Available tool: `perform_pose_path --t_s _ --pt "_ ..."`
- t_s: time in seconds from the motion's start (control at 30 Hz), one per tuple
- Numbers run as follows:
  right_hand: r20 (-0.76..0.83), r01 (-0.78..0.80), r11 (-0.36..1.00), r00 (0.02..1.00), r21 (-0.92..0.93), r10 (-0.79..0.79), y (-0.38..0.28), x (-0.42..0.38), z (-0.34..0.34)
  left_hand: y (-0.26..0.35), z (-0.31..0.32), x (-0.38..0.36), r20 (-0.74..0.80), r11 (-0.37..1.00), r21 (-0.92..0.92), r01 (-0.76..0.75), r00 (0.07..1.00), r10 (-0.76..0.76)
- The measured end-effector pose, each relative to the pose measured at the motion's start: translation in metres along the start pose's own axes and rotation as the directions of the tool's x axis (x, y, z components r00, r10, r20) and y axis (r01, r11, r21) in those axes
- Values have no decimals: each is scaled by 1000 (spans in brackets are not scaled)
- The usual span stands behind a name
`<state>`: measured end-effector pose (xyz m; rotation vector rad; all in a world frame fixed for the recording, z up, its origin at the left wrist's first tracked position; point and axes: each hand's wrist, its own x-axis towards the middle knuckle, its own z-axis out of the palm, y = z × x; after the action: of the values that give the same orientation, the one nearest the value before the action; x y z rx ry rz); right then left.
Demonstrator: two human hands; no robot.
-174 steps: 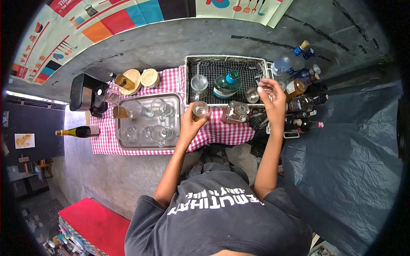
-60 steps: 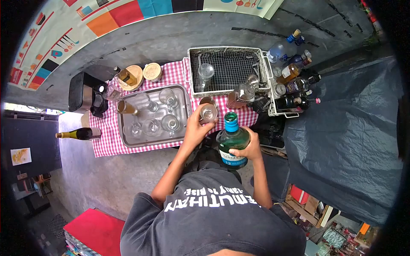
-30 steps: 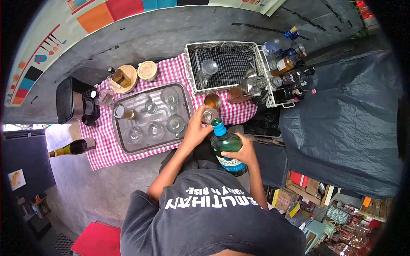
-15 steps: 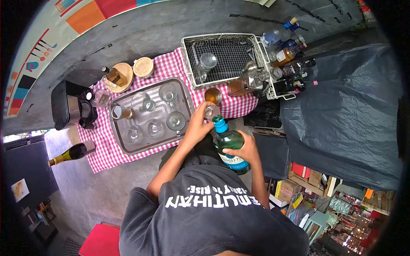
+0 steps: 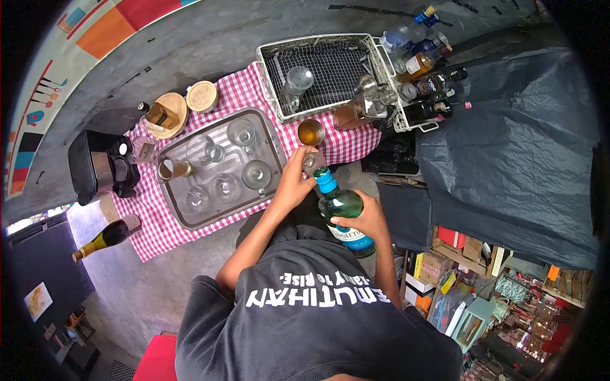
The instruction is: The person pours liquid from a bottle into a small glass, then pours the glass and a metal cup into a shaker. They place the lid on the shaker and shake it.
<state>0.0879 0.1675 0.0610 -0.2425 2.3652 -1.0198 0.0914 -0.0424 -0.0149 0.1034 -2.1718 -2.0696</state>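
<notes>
My left hand [image 5: 297,183] is closed around a small clear glass [image 5: 312,163] near the front edge of the checkered cloth. Wrapped round the body of a green bottle [image 5: 344,204] with a blue neck and a blue-and-white label is my right hand [image 5: 370,219]. The bottle leans, its open mouth right beside the glass rim. Whether liquid passes between them cannot be made out. Just beyond the small glass stands a glass of amber liquid [image 5: 311,133].
A brown tray [image 5: 222,214] with several glasses and mugs lies on the checkered cloth [image 5: 151,239]. Behind are a white wire basket [image 5: 274,108] and several bottles at the right. A dark bottle [image 5: 114,235] lies at the left, near a black appliance [image 5: 90,165].
The view has shifted slightly. Both hands still hold the glass and the bottle, with the bottle mouth close to the glass as before.
</notes>
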Motion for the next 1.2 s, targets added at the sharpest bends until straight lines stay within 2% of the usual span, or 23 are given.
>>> perform_pose_path --t_s 0.37,0.53,0.83,0.93,1.2 --pt "-40 -16 996 999 -87 13 6 -5 4 -3 3 -5 9 1000 -21 19 1000 -19" --pt "21 -37 999 999 -10 37 3 -7 0 -2 5 -7 27 999 -7 31 999 -31" --pt "32 -56 998 998 9 55 8 -10 -1 -5 10 -7 45 1000 4 5 999 -5" --pt "31 -62 997 998 41 61 8 -9 -2 0 10 -7 48 999 -29 43 998 -41" --pt "31 -64 998 997 12 64 8 -6 -2 -9 11 -5 50 998 -21 61 997 -60"
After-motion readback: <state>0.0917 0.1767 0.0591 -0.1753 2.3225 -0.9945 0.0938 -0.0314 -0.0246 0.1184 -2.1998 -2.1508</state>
